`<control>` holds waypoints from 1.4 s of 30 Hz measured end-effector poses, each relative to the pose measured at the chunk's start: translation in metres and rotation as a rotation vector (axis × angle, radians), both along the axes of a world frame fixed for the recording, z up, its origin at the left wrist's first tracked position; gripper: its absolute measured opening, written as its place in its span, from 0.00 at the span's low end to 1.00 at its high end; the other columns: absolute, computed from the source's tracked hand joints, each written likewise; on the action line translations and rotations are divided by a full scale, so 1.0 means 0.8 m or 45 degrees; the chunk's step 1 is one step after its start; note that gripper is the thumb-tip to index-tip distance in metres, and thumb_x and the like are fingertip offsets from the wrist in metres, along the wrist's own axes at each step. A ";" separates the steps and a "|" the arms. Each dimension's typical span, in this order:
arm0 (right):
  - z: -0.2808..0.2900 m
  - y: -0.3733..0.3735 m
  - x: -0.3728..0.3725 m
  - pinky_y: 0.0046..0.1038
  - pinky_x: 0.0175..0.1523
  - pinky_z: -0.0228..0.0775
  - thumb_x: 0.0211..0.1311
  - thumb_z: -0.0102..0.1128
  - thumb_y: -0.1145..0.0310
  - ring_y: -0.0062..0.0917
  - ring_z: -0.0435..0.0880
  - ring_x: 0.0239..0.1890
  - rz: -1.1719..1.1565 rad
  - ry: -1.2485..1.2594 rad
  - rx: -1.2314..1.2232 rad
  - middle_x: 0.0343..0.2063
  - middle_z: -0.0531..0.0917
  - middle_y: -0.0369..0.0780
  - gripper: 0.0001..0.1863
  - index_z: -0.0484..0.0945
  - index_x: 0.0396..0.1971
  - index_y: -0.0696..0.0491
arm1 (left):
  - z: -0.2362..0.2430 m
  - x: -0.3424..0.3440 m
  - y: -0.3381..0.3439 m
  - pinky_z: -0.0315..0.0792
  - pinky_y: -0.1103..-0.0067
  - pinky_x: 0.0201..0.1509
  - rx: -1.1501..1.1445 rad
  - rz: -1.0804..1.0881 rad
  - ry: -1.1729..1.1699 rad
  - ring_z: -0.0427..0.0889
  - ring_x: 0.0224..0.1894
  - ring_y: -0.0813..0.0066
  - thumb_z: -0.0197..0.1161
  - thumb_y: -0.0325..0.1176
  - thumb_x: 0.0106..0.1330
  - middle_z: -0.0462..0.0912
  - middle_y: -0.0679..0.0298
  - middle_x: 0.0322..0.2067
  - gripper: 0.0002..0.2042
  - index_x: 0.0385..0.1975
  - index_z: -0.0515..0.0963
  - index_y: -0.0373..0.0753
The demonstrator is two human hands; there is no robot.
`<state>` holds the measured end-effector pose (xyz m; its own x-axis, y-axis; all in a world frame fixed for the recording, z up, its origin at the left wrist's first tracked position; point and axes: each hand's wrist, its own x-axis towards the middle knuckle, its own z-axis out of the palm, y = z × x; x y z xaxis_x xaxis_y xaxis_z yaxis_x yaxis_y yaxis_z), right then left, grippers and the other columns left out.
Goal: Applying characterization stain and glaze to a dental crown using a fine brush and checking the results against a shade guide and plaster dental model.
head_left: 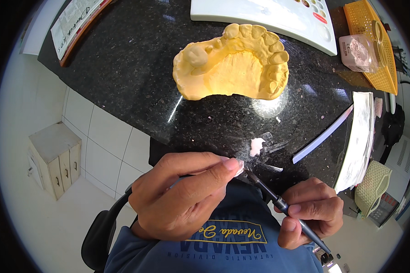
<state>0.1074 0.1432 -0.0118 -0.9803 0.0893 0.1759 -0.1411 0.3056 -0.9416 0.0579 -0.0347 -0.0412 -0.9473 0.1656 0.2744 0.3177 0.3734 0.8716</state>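
Note:
My left hand [182, 191] pinches a small whitish piece [239, 167] between thumb and fingertips, low over the front edge of the black stone counter [118, 68]. My right hand [310, 214] grips a slim dark instrument [266, 189], whose tip lies at the piece. Just beyond my hands, a smear of white material [256, 146] lies on the counter, with a pale blue curved strip [322, 136] to its right. A yellow dental cast [230, 77] with a row of teeth rests farther back.
Around the counter are a white palette [259, 11], an orange basket [382, 68], a pink-filled clear container [354, 53], a white pad [353, 141], a woven basket [369, 191] and a wood-edged newspaper stack [73, 34]. A small cabinet [54, 159] stands left, by a black chair [95, 232].

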 end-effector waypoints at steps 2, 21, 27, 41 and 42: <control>0.000 0.000 -0.001 0.23 0.22 0.75 0.43 0.69 0.75 0.25 0.81 0.18 0.013 0.003 0.008 0.17 0.79 0.40 0.09 0.76 0.24 0.56 | 0.000 0.000 0.000 0.73 0.83 0.26 0.005 0.009 0.004 0.79 0.24 0.72 0.65 0.10 0.35 0.80 0.57 0.26 0.18 0.29 0.80 0.36; -0.013 0.002 0.005 0.16 0.19 0.66 0.45 0.69 0.77 0.18 0.78 0.17 -0.146 0.022 0.064 0.21 0.80 0.46 0.12 0.72 0.26 0.58 | 0.005 -0.007 -0.008 0.77 0.84 0.32 0.314 0.008 -0.396 0.84 0.30 0.73 0.66 0.13 0.46 0.83 0.55 0.29 0.13 0.32 0.82 0.33; -0.009 0.002 -0.002 0.17 0.19 0.68 0.43 0.71 0.77 0.20 0.80 0.17 -0.085 0.038 0.163 0.20 0.81 0.46 0.12 0.73 0.25 0.58 | 0.009 -0.011 -0.008 0.78 0.85 0.26 0.248 -0.031 -0.403 0.79 0.27 0.74 0.62 0.12 0.48 0.79 0.52 0.30 0.10 0.30 0.80 0.30; -0.004 0.002 0.003 0.19 0.22 0.72 0.43 0.71 0.77 0.24 0.82 0.20 -0.130 -0.028 0.115 0.20 0.81 0.44 0.11 0.74 0.24 0.57 | 0.007 -0.010 -0.010 0.77 0.87 0.25 0.178 -0.051 -0.338 0.79 0.26 0.76 0.62 0.12 0.48 0.78 0.54 0.29 0.10 0.30 0.80 0.31; -0.001 0.004 0.005 0.18 0.24 0.69 0.46 0.67 0.76 0.22 0.79 0.21 -0.064 -0.048 0.178 0.21 0.79 0.45 0.11 0.71 0.27 0.57 | 0.007 -0.010 -0.010 0.77 0.87 0.25 0.178 -0.051 -0.338 0.79 0.26 0.76 0.62 0.12 0.48 0.78 0.54 0.29 0.10 0.30 0.80 0.31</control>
